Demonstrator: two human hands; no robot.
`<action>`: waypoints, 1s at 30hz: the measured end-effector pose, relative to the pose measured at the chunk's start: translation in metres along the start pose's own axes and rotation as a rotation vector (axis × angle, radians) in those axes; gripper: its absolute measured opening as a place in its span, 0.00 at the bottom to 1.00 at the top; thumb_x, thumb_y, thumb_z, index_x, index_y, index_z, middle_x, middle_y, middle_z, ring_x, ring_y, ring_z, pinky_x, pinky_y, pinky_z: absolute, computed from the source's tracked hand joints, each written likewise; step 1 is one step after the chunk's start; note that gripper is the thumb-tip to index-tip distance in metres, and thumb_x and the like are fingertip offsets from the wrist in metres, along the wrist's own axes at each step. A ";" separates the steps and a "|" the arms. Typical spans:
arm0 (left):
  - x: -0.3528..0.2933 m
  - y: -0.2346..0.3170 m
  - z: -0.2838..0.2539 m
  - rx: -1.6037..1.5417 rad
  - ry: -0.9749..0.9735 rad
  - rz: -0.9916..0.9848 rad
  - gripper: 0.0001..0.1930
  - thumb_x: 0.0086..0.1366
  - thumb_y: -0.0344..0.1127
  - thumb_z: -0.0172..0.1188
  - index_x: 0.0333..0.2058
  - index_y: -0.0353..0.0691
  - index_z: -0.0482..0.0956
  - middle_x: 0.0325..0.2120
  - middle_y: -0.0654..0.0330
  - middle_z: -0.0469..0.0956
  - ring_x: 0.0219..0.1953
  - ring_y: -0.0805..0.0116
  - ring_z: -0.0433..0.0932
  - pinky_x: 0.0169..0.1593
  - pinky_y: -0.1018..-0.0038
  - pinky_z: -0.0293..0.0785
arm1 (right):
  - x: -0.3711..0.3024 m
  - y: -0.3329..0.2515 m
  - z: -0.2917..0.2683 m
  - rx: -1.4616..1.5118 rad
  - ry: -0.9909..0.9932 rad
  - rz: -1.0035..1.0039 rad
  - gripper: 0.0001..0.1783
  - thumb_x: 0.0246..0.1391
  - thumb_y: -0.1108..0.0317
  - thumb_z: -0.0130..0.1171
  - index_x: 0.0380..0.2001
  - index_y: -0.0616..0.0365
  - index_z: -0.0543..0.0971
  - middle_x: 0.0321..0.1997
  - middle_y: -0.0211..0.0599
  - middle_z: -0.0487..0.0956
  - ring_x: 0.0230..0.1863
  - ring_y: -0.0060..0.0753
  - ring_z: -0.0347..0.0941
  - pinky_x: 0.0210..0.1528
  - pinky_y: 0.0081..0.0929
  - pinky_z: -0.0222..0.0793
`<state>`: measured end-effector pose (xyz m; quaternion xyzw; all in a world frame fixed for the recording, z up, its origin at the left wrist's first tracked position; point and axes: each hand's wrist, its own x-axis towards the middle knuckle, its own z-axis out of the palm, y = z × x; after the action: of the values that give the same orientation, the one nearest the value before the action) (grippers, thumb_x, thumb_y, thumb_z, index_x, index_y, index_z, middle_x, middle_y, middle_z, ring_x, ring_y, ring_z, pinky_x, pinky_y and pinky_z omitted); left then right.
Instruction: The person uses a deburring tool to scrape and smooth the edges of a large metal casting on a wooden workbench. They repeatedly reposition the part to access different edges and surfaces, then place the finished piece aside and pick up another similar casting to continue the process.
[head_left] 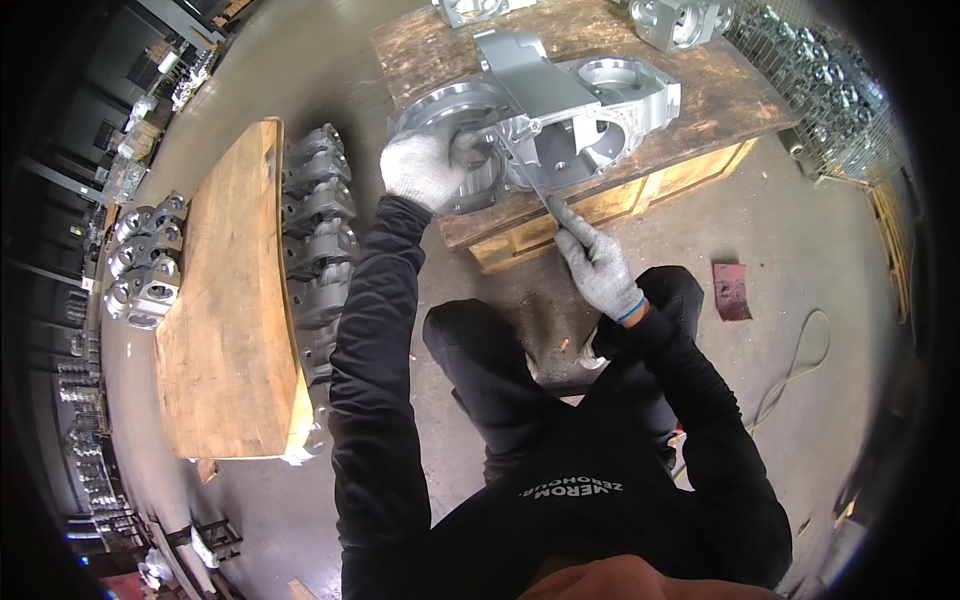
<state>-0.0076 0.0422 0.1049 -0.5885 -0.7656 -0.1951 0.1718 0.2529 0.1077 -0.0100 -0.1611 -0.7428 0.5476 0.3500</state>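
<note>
A large silver metal casting [546, 95] with round openings and a raised flat flange lies on the wooden workbench [690, 135]. My left hand [425, 168], in a white knit glove, is closed on the casting's left rim, its fingers partly hidden. In a grey-white glove, my right hand [598, 265] grips a slim flat file [536, 186] with the forefinger stretched along it. The file's far end reaches against the casting's near edge, beside the middle opening. Its handle is hidden in my palm.
More castings [683, 22] stand at the bench's far edge. A wire cage [820, 90] full of metal parts is at right. Left, a wooden board [235, 310] stands between rows of castings [325, 230]. A red piece [731, 292] and a cable [795, 375] lie on the floor.
</note>
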 end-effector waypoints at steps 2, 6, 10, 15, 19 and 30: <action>-0.003 -0.001 0.005 -0.025 -0.006 -0.030 0.14 0.70 0.47 0.58 0.44 0.45 0.86 0.33 0.47 0.85 0.39 0.43 0.84 0.46 0.53 0.80 | -0.003 0.013 0.010 0.014 0.014 0.109 0.24 0.70 0.75 0.56 0.68 0.60 0.73 0.61 0.45 0.83 0.60 0.19 0.75 0.59 0.22 0.72; -0.003 -0.012 0.018 0.082 0.009 0.006 0.13 0.69 0.46 0.61 0.41 0.45 0.86 0.31 0.47 0.84 0.37 0.44 0.84 0.43 0.56 0.80 | -0.018 0.041 0.038 0.063 0.069 0.102 0.25 0.68 0.74 0.58 0.67 0.57 0.74 0.50 0.52 0.86 0.47 0.20 0.81 0.46 0.26 0.76; -0.003 -0.019 0.027 0.104 0.011 -0.020 0.11 0.70 0.45 0.60 0.41 0.46 0.86 0.33 0.47 0.84 0.37 0.44 0.84 0.42 0.56 0.80 | -0.057 0.052 0.030 -0.168 -0.009 0.112 0.26 0.66 0.72 0.61 0.67 0.55 0.75 0.44 0.59 0.84 0.41 0.35 0.88 0.40 0.30 0.80; -0.005 -0.015 0.021 0.099 -0.014 -0.010 0.14 0.72 0.47 0.58 0.44 0.46 0.85 0.35 0.46 0.84 0.39 0.42 0.84 0.44 0.54 0.80 | -0.056 0.028 -0.011 -0.160 0.062 -0.075 0.24 0.67 0.72 0.59 0.66 0.52 0.76 0.42 0.59 0.84 0.43 0.54 0.85 0.41 0.36 0.81; -0.003 -0.012 0.016 0.045 -0.010 -0.027 0.14 0.72 0.46 0.57 0.45 0.45 0.84 0.36 0.45 0.84 0.40 0.42 0.83 0.45 0.54 0.79 | -0.015 0.022 -0.008 -0.203 0.038 -0.048 0.28 0.67 0.72 0.58 0.69 0.45 0.73 0.42 0.62 0.81 0.35 0.48 0.86 0.36 0.36 0.79; -0.009 -0.027 0.031 0.041 0.210 0.186 0.14 0.72 0.42 0.61 0.51 0.45 0.85 0.31 0.47 0.84 0.34 0.47 0.84 0.41 0.58 0.80 | -0.073 0.029 -0.048 -0.124 0.099 0.057 0.28 0.68 0.72 0.59 0.69 0.60 0.71 0.60 0.52 0.82 0.60 0.32 0.80 0.60 0.28 0.76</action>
<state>-0.0327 0.0437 0.0708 -0.6297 -0.6894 -0.2230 0.2802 0.3338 0.1065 -0.0548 -0.2303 -0.7521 0.5018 0.3599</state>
